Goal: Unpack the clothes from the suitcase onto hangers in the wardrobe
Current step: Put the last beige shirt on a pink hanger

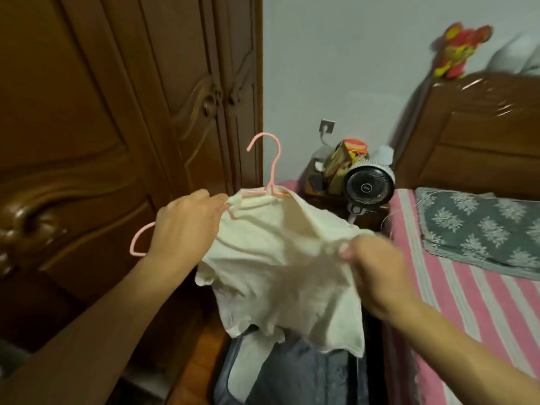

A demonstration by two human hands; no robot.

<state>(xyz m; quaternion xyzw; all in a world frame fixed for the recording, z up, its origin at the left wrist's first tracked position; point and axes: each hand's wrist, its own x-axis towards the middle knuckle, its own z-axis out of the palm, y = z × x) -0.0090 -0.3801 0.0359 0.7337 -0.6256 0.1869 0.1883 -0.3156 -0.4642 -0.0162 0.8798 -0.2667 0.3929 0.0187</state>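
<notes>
Cream shirt (280, 258) on pink hanger (270, 173), held up before closed wardrobe (102, 112), above open suitcase (292, 372). Left hand (187, 226) grips shirt shoulder and hanger; right hand (377, 270) pinches opposite shirt edge.

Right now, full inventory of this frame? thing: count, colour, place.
shirt: 1, cream, held centre, neck over a hanger
hangers: 2, pink, one in the shirt, one under the left hand
wardrobe: 1, brown wood, left, doors shut
suitcase: 1, grey lining, floor below the shirt
fan: 1, black and white, nightstand
bed: 1, pink-striped sheet, right
towel: 1, grey-green patterned, on the bed
toy: 1, red and yellow, above the headboard
left hand: grips the hangers
right hand: pinches the shirt
</notes>
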